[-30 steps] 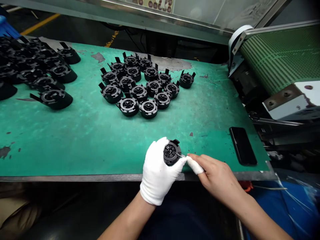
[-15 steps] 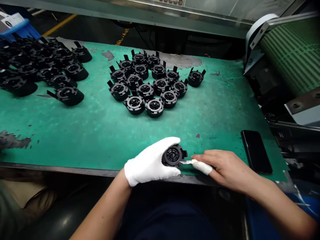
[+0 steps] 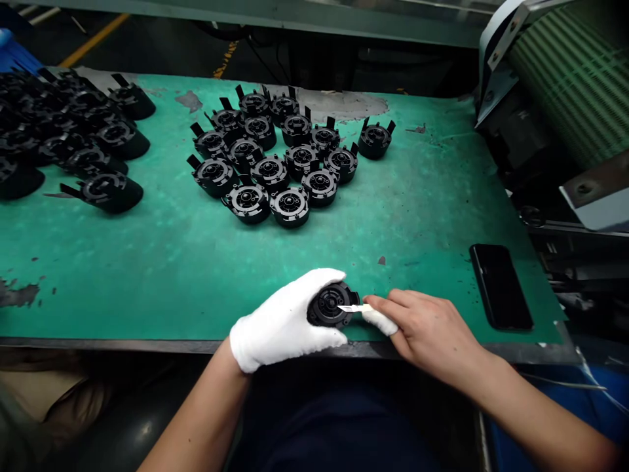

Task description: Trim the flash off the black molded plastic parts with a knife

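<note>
My left hand (image 3: 287, 321), in a white glove, is closed around a round black plastic part (image 3: 328, 303) at the front edge of the table. The part's ribbed, ringed face is turned up, and a tab sticks out on its right. My right hand (image 3: 427, 324) is bare apart from a white cover on the thumb. It pinches a small craft knife (image 3: 351, 308) with a pale handle. The blade points left and lies over the part's face near its centre; whether it touches is unclear.
Several similar black parts (image 3: 289, 207) stand grouped mid-table, and more black housings (image 3: 111, 191) crowd the left side. A phone (image 3: 501, 286) lies at the right. Beyond it rises a green conveyor belt (image 3: 580, 85). The green tabletop (image 3: 162, 262) has worn grey patches.
The knife blade has gone from the part's lower right rim to over its face. Both hands and the part appear slightly further left, as the whole view has shifted too.
</note>
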`<state>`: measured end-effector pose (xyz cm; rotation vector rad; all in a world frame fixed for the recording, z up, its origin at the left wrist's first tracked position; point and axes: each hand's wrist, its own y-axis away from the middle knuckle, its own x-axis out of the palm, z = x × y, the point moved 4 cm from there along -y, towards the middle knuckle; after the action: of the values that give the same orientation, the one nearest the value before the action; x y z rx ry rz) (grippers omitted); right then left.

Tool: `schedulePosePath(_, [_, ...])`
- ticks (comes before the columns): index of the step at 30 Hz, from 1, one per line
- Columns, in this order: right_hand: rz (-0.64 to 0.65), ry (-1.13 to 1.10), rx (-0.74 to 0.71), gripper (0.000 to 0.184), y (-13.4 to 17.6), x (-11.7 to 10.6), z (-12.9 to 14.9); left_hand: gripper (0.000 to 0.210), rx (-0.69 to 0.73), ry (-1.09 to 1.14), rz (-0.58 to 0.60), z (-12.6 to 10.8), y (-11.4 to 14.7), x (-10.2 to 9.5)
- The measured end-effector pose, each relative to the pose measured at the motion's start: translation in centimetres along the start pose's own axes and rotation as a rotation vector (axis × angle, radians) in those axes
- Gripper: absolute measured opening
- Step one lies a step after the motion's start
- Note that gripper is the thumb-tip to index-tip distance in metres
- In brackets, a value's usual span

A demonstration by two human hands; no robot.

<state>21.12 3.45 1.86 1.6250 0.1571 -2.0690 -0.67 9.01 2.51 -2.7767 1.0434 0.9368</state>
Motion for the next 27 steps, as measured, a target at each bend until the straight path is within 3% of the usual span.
schedulePosePath(5, [-0.141, -0.164, -0.007, 0.039, 1.0, 0.7, -0.4, 0.080, -0.017, 0.022, -0.087, -0.2, 1.1, 1.2])
schedulePosePath(8, [-0.189, -0.378, 0.106, 0.029, 2.3, 0.8, -0.6, 0.086, -0.063, 0.002, -0.209, -0.1, 2.4, 2.9])
schedulePosePath(10, [-0.144, -0.444, 0.165, 0.027, 3.0, 0.9, -0.2, 0.086, -0.080, -0.008, -0.310, -0.1, 3.2, 3.9])
schedulePosePath(14, [-0.001, -0.445, 0.084, 0.036, 3.9, 1.4, 1.9, 0.080, -0.101, 0.028, -0.424, -0.5, 3.9, 5.3])
schedulePosePath(23, [0.182, -0.409, 0.025, 0.047, 2.8, 0.7, 3.3, 0.082, -0.105, 0.007, -0.433, 0.0, 4.0, 5.6])
schedulePosePath(27, [0.159, -0.453, 0.031, 0.044, 2.4, 0.4, 3.0, 0.082, -0.087, 0.051, -0.430, -0.5, 3.9, 5.5])
